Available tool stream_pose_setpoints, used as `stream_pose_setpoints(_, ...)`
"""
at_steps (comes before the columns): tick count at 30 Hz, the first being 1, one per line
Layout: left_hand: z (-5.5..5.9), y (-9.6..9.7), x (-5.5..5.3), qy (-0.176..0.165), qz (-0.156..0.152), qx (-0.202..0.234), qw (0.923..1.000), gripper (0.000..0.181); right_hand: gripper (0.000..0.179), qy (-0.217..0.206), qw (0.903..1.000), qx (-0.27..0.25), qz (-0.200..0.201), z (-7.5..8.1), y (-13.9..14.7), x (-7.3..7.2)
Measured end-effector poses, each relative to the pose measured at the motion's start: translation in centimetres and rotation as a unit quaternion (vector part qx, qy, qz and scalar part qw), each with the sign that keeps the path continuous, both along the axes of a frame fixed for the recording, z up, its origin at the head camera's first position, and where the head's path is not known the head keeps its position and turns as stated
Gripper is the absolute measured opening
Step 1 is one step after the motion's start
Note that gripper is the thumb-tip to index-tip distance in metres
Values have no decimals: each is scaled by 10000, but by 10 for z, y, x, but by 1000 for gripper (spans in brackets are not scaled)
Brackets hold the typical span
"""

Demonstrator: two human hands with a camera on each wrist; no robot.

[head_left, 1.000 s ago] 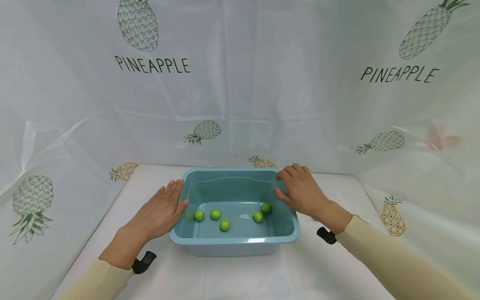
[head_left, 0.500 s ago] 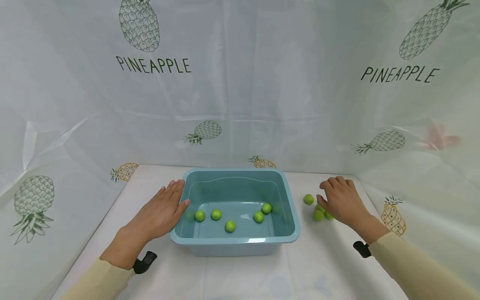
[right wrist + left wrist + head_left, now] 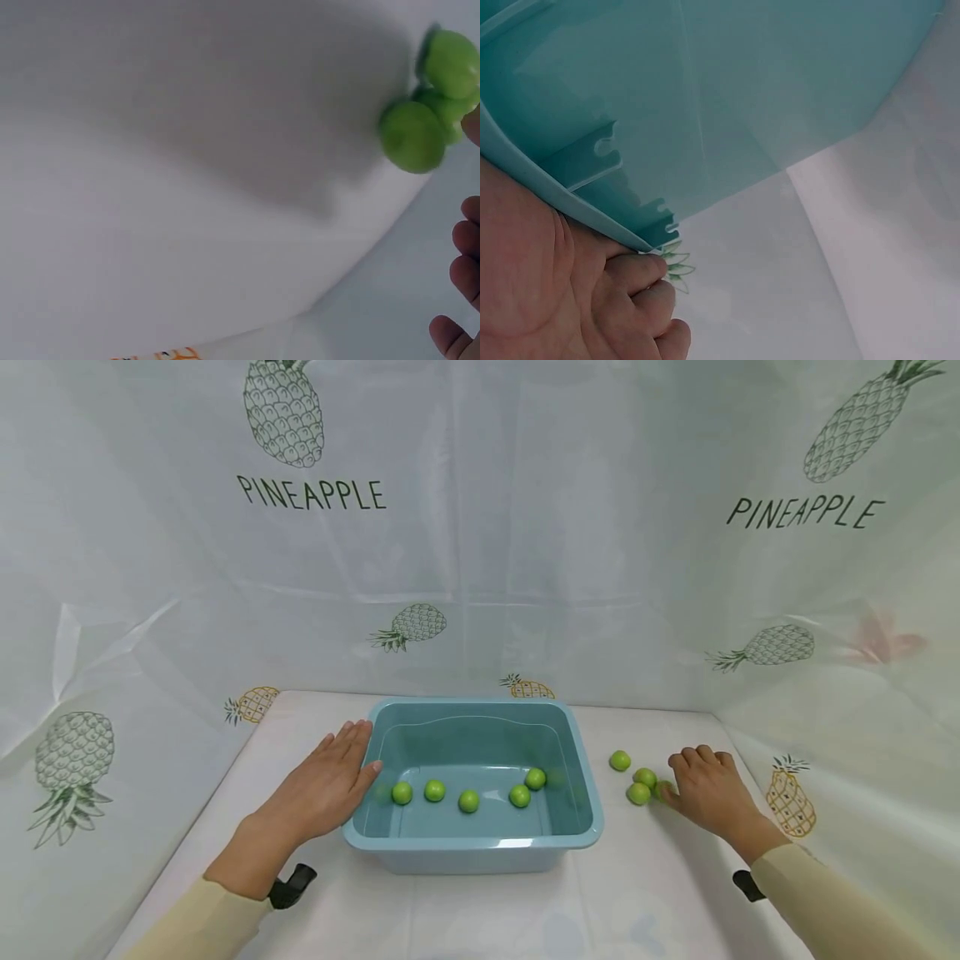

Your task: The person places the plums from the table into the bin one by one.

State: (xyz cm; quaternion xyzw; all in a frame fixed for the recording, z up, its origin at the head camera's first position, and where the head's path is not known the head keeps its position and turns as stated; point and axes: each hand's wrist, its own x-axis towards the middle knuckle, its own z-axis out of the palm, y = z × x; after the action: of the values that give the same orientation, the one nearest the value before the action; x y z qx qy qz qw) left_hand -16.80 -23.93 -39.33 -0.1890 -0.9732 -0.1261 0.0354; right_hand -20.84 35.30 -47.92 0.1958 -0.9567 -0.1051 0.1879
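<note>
A light-blue plastic tub (image 3: 472, 843) stands mid-table with several small green limes (image 3: 468, 802) scattered on its floor. My left hand (image 3: 318, 789) lies along the tub's left rim, fingers straight and thumb over the edge; the left wrist view shows the palm against the tub wall (image 3: 742, 90). Right of the tub, a lone lime (image 3: 620, 761) sits behind a small cluster of limes (image 3: 639, 792). Over the cluster's right side hovers my right hand (image 3: 708, 789), partly hiding one lime. In the right wrist view its fingers (image 3: 466, 274) are spread, and the thumb overlaps a lime (image 3: 412, 139).
A white cloth covers the table (image 3: 480, 918). Behind it and at both sides hangs a white sheet (image 3: 480, 543) printed with pineapples. The tub's walls rise around the limes inside.
My right hand has moved from over the tub's right rim to the limes at the right, then lower. One lime inside the tub has rolled right. My left hand has stayed put.
</note>
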Motion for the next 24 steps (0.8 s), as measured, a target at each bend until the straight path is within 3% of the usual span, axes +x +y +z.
stream_pose_setpoints(7, 2, 1, 1, -41, 12, 24, 10000, 69, 46, -383, 9987, 216, -245, -16, 5, 2)
stream_pose_setpoints(11, 2, 1, 1, -28, 29, 25, 10000, 69, 45, -365, 9989, 191, -221, -20, 6, 2)
stream_pose_setpoints(24, 3, 1, 2, -92, 52, 27, 9999, 69, 43, -468, 9982, 237, -307, -23, 2, 1)
